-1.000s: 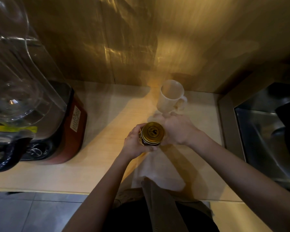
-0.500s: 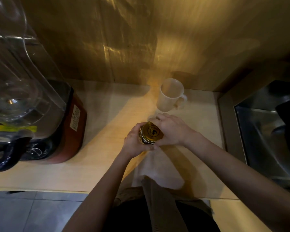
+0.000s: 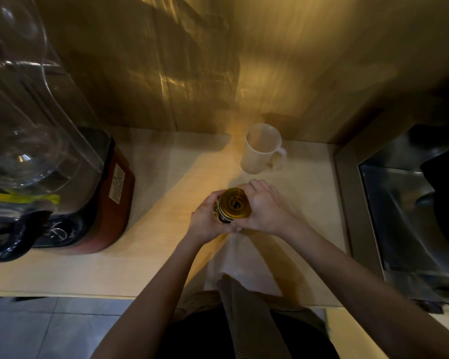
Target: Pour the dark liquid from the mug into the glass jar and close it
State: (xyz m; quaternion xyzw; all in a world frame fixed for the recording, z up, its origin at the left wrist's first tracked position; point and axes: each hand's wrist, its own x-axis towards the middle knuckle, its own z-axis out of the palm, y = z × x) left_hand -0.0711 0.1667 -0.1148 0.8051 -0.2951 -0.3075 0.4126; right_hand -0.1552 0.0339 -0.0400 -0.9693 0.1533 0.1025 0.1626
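— Far left of the jar?
— A blender (image 3: 49,182), red base, clear pitcher, dark handle, well apart from the jar, standing on the pale wooden counter (image 3: 153,255).

— Nearer in?
— Left hand (image 3: 208,221), wrapped around the glass jar (image 3: 222,216) from its left side, fingers curled over the body just under the lid.

— And the jar itself?
— Upright over the counter, between both hands, near the middle of the counter and toward its front. Gold lid (image 3: 235,203) sitting on top, dark mark at its centre. Contents mostly hidden by the hands; only a dark sliver visible below the lid rim.

— Beneath it?
— A white cloth (image 3: 239,265), spread toward the counter's front edge. Cannot tell whether the jar's base touches it.

— Right of the jar?
— Right hand (image 3: 267,208), clasped on the lid from the right, fingers arched over its far edge, thumb on the near side. Both hands closed, touching below the jar.

— Behind?
— White mug (image 3: 262,149), upright, beyond the jar and slightly right, apart from it, handle turned right. Inside looks pale.

— Farthest right?
— A steel sink (image 3: 399,203), well apart from the jar.
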